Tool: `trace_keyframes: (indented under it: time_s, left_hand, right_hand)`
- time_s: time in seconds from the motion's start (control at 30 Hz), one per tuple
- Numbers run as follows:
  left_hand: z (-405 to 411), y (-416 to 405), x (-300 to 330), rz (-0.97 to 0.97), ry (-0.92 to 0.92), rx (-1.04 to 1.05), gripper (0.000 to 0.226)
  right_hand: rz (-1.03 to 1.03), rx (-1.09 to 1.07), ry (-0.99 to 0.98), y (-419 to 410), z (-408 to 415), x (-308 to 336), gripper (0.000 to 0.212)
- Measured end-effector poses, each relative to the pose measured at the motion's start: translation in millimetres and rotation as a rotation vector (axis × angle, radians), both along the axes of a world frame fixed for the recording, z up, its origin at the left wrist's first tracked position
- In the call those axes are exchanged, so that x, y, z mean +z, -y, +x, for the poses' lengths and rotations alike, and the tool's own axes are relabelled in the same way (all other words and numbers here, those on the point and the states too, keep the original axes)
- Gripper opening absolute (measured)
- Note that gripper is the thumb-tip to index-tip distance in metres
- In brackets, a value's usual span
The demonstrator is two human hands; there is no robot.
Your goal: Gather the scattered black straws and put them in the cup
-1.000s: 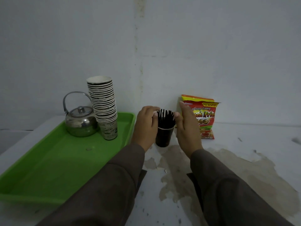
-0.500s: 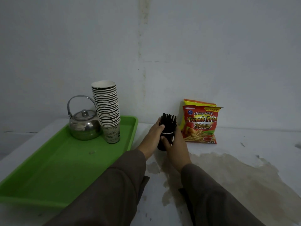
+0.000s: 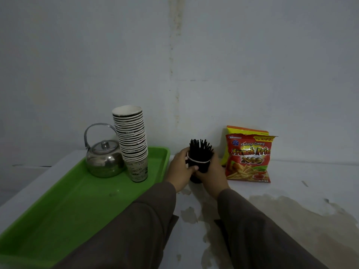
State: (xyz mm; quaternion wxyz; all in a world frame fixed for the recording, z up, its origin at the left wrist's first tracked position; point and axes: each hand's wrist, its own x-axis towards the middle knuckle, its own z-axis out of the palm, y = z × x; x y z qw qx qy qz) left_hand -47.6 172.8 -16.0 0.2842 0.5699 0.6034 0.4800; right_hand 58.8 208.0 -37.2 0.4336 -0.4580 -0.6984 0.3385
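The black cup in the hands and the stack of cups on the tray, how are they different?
The black cup holds black straws; the top of the stack of cups looks empty. The black cup is gripped by the left hand and right hand off the green tray; the stack stands untouched on it. Both stand upright.

hands: left, right grip cup | straws upright inside

On your far right, the snack bag reads "Kentang Goreng", "French Frie" cut off by a fold, "2000", and a small "TOP" badge; the print on the cup stack is too small to read
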Motion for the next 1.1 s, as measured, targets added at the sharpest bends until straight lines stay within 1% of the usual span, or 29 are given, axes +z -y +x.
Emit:
trace_keyframes:
  time_s: [0.13,0.37,0.63,0.7,0.8,0.87,0.93,0.97,1.03,1.1]
  left_hand:
    - [-6.6,-10.9,1.1,0.001,0.021,0.016,0.054]
    - [-12.3,-26.7,2.5,0.005,-0.016,0.062,0.05]
    - [-11.5,-28.4,3.7,-0.023,-0.014,0.085,0.052]
    - [-11.5,-27.3,3.6,-0.033,-0.029,0.078,0.054]
    - [-11.4,-23.3,4.8,-0.085,-0.028,0.059,0.07]
    - [-12.3,-19.9,6.1,-0.152,-0.046,0.078,0.077]
    - [-12.4,-14.7,5.3,-0.19,-0.061,0.106,0.073]
    - [-11.9,-11.2,5.8,-0.196,-0.094,0.122,0.07]
    - [-7.9,1.2,8.7,-0.178,-0.151,0.159,0.063]
    - [-3.6,12.9,15.7,-0.153,-0.131,0.209,0.057]
  right_hand:
    - [-0.03,0.035,-0.01,-15.7,-5.7,-3.2,0.07]
    - [-0.046,0.05,-0.025,-34.4,-17.1,-6.6,0.068]
    - [-0.125,0.124,-0.039,-45.1,-14.4,-3.3,0.069]
    - [-0.133,0.14,-0.008,-44.0,-12.3,-2.1,0.077]
    - [-0.176,0.102,0.04,-37.3,-5.0,0.7,0.101]
    - [-0.18,0.057,0.086,-28.2,1.1,3.8,0.105]
    - [-0.169,0.034,0.151,-17.1,6.6,3.6,0.1]
    - [-0.167,0.023,0.171,-11.7,9.7,4.0,0.093]
    - [-0.157,0.004,0.229,1.0,18.7,7.7,0.073]
    - [-0.111,-0.04,0.33,13.8,29.5,15.6,0.048]
